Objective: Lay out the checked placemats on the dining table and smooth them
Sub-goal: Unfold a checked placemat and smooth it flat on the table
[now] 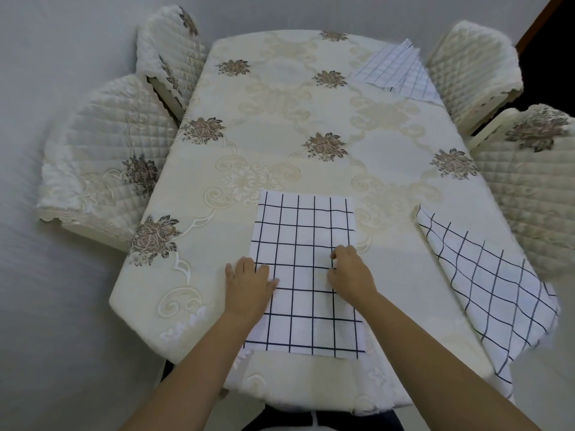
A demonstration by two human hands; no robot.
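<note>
At 6 o'clock on the dining table [280, 119], left hand [249, 284] flat, fingers straight, on the left edge of the near placemat [298, 237]. Right hand [351, 275] on its right side, fingers curled; pinching or not, cannot tell. Second placemat [497, 290] at 4 o'clock, third placemat [401, 73] at 1 o'clock.

Left hand [249, 283] and right hand [351, 275] rest on near placemat [301, 225].

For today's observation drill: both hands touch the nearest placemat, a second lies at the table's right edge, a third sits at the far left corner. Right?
Not quite: the head view shows the third placemat at the far right corner. The left hand and right hand do touch the nearest placemat, and the second placemat lies at the right edge.
</note>
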